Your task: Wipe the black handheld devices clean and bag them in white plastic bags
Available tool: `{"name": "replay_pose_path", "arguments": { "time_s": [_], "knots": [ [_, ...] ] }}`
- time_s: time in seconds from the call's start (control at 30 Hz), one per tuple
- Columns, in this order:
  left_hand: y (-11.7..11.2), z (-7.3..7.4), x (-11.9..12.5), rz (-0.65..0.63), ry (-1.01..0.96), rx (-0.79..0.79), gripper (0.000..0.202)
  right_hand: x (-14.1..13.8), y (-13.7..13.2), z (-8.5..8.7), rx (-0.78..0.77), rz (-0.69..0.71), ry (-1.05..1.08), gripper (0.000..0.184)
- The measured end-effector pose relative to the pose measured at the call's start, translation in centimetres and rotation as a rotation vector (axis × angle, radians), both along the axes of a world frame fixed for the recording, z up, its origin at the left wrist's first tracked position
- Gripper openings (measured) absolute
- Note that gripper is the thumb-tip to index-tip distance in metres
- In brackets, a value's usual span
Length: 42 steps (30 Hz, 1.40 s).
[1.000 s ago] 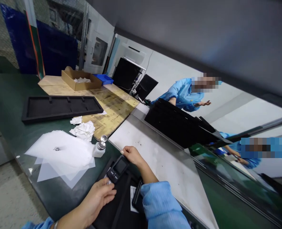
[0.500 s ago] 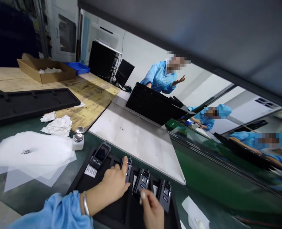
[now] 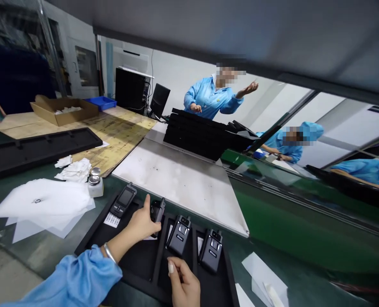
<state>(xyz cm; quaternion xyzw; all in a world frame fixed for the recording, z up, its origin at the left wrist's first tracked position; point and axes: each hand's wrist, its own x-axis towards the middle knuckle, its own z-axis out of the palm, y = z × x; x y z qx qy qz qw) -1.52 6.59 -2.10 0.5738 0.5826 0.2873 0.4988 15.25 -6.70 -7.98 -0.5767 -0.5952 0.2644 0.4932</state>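
Note:
A black foam tray (image 3: 135,264) holds several dark handheld radios. My left hand (image 3: 142,224) grips the second radio (image 3: 158,209) from the left, with thumb and fingers at its sides; the radio is turned partly on edge. Left of it lies a radio (image 3: 123,200) with its screen and buttons up, above a white label (image 3: 112,219). Two more radios, one in the middle (image 3: 179,234) and one at the right (image 3: 211,250), lie back side up. My right hand (image 3: 185,283) is just below the middle radio, thumb and fingers pinched together; what they hold, if anything, is hidden.
White sheets (image 3: 42,204), a pump bottle (image 3: 96,187) and crumpled wipes (image 3: 76,170) lie left. Behind are a white board (image 3: 179,179), stacked black trays (image 3: 196,136) and a cardboard box (image 3: 59,117). More paper (image 3: 264,277) lies right. Co-workers in blue are beyond.
The second radio has been turned onto its edge in my left hand. My right hand has drawn back slightly from the middle radio. The view has shifted, and the standing co-worker has raised one hand.

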Motion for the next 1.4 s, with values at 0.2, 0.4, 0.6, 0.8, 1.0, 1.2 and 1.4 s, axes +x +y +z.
{"name": "replay_pose_path", "arguments": {
  "time_s": [0.2, 0.4, 0.6, 0.8, 1.0, 1.2, 1.4],
  "knots": [
    [-1.7, 0.6, -3.1, -0.116, -0.571, -0.151, 0.084, 0.3, -0.2, -0.8, -0.049, -0.018, 0.121, 0.029],
    [-2.9, 0.6, -3.3, -0.167, -0.963, -0.243, 0.100, -0.8, 0.8, 0.5, -0.169, -0.044, 0.301, 0.047],
    [-3.1, -0.2, -3.1, -0.245, -1.000, -0.189, 0.108, -4.0, 3.0, 3.7, -0.176, 0.025, 0.304, 0.082],
    [-3.0, -0.6, -4.3, -0.382, -0.861, -0.185, 0.114, -6.6, 4.2, 4.1, -0.264, 0.114, 0.528, 0.097],
    [-3.4, -1.5, -6.5, -0.137, -0.459, 0.004, 0.088, -6.1, 6.6, 3.8, -0.269, -0.081, 0.286, 0.102],
    [-4.7, -2.1, -8.2, -0.145, -0.235, 0.175, 0.041, -6.8, 9.9, 4.2, -0.268, -0.260, -0.422, 0.095],
    [-5.1, -1.7, -9.1, -0.324, -0.059, 0.321, 0.045, -9.5, 11.8, 4.2, -0.385, -0.296, -0.772, 0.087]
  ]
}}
